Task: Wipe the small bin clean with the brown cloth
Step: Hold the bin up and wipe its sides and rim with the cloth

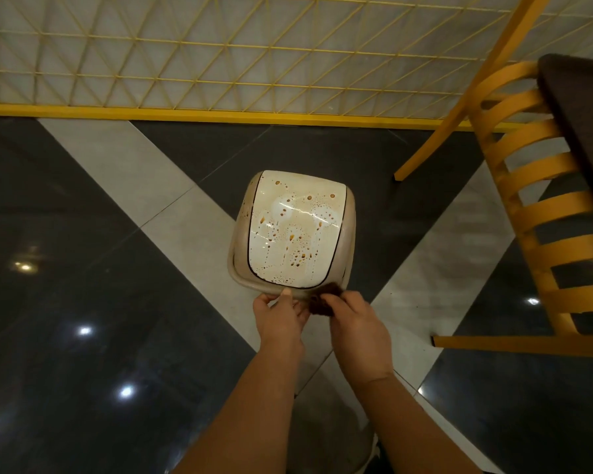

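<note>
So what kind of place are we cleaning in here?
Probably a cafe or restaurant dining area. A yellow slatted chair is pushed up to a dark table, a yellow wire-grid partition runs behind, and the polished tile floor reflects ceiling lights around the stained small bin.

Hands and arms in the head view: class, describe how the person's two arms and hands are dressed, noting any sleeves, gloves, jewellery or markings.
Both forearms are bare, with no sleeve showing anywhere in view. The left hand and right hand wear no gloves. No watch, bracelet, ring or marking is visible on either wrist or hand.
</note>
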A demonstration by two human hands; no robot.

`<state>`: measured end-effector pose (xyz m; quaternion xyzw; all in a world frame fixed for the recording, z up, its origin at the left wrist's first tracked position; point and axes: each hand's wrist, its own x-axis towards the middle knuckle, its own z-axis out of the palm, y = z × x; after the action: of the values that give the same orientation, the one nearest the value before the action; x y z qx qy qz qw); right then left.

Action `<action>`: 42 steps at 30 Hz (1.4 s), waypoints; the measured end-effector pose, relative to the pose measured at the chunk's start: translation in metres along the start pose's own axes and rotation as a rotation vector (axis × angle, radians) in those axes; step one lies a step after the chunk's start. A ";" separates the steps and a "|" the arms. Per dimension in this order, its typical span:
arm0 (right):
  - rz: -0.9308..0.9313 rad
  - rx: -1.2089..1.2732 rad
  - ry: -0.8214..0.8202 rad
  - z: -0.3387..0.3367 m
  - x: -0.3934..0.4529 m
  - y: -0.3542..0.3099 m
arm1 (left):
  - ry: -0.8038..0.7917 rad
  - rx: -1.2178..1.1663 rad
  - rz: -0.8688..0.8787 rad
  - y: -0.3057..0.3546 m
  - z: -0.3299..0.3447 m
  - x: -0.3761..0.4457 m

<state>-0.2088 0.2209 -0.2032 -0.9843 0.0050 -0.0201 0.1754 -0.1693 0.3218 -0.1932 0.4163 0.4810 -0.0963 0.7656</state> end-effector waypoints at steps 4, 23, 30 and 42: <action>-0.088 -0.004 -0.041 -0.002 0.001 -0.001 | 0.004 0.009 0.006 0.002 -0.001 0.000; 0.214 0.230 0.208 -0.031 0.015 0.030 | 0.021 0.030 0.005 0.002 -0.002 0.002; -0.080 0.186 0.036 -0.017 0.015 0.008 | 0.016 0.021 0.023 0.002 -0.003 0.001; 0.071 0.199 0.159 -0.064 0.106 0.013 | 0.003 0.059 0.044 0.000 -0.002 0.002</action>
<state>-0.1060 0.1846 -0.1435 -0.9566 0.0515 -0.0923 0.2717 -0.1694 0.3238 -0.1952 0.4496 0.4697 -0.0928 0.7541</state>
